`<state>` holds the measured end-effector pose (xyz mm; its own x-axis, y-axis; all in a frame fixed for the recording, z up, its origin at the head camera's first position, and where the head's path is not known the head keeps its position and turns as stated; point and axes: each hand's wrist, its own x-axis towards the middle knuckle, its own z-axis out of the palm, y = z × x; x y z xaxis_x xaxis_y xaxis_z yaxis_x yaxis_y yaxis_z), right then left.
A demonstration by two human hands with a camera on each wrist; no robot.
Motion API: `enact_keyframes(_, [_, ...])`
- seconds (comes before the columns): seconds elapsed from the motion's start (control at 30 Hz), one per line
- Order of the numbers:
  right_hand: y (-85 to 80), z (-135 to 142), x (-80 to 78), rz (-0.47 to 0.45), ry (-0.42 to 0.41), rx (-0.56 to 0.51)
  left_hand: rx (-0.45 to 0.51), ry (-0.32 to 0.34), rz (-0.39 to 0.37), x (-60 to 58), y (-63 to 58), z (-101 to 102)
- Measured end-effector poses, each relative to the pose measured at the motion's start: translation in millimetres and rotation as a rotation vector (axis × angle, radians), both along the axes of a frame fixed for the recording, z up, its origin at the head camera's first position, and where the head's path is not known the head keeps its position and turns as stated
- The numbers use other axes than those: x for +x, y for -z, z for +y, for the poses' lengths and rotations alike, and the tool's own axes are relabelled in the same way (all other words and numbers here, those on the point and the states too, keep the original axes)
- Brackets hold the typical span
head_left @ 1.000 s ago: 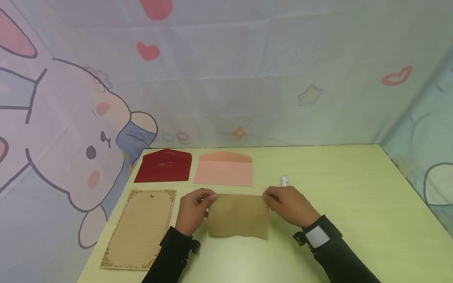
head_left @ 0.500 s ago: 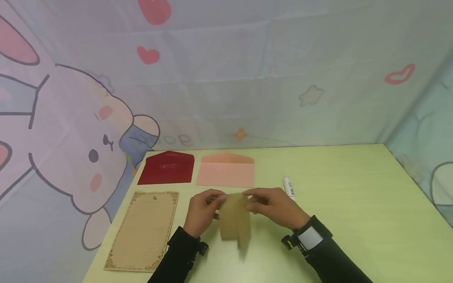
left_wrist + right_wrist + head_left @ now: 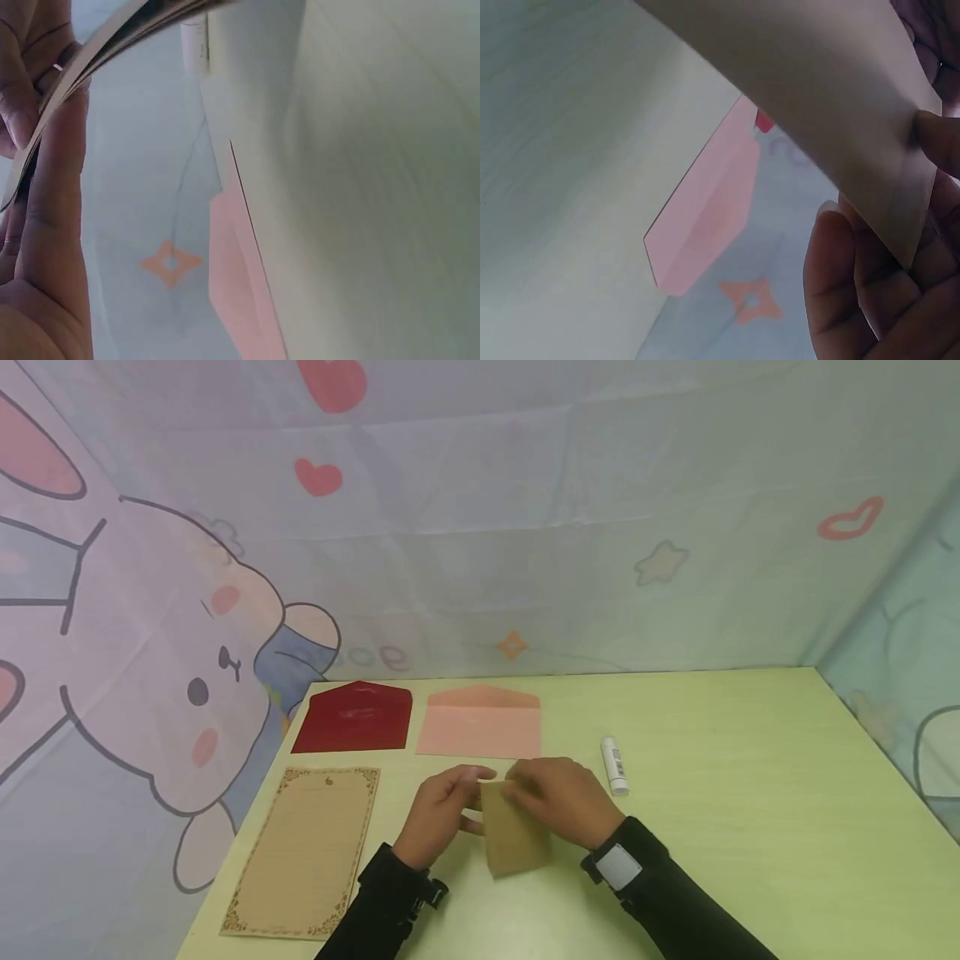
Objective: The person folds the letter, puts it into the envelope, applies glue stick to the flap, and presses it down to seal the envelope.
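Observation:
A folded sheet of brown paper (image 3: 516, 835) stands between my hands above the table, its layered edge showing in the left wrist view. My right hand (image 3: 566, 797) pinches it near the upper edge; in the right wrist view the thumb (image 3: 939, 142) presses on its face with fingers behind. My left hand (image 3: 442, 810) is at the paper's left edge, its fingers extended. One straight finger (image 3: 60, 180) lies alongside the paper in the left wrist view. Just beyond the right hand lies a white glue stick (image 3: 614, 766).
On the table (image 3: 735, 810), a bordered, lined letter sheet (image 3: 303, 852) lies at the left. Behind it are a dark red envelope (image 3: 352, 720) and a pink envelope (image 3: 480, 727), flaps raised. A printed cloth backdrop (image 3: 480, 527) rises at the table's far edge.
The brown paper was spread between both hands, then doubled over, and is now a narrower folded piece. My right hand has moved left towards the left hand, uncovering the glue stick.

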<state>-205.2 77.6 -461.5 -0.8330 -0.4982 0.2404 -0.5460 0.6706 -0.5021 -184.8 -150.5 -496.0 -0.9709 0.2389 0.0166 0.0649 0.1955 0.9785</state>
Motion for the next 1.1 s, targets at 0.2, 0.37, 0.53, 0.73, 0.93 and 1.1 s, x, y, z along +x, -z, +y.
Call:
enact_keyframes(0.2, [-1.3,0,-0.9,0.024,-0.055,0.045,-0.189,-0.037,0.146,3.2,0.4,4])
enact_keyframes(0.37, [1.9,9,-2.3,0.002,-0.056,0.023,-0.219,-0.095,0.176,5.3,0.3,2])
enact_keyframes(0.53, [6.1,28,-3.0,-0.076,-0.053,-0.033,-0.214,-0.129,0.162,5.9,0.6,-2])
enact_keyframes(0.73, [5.5,42,-1.4,-0.068,-0.020,-0.055,-0.226,-0.140,0.159,5.1,-0.5,-5])
enact_keyframes(0.93, [-2.6,22,-3.5,-0.024,-0.055,-0.033,-0.249,-0.106,0.170,5.8,-1.6,2])
enact_keyframes(1.1, [-4.7,4,-3.9,0.012,-0.093,0.039,-0.270,-0.085,0.205,7.7,-4.0,9])
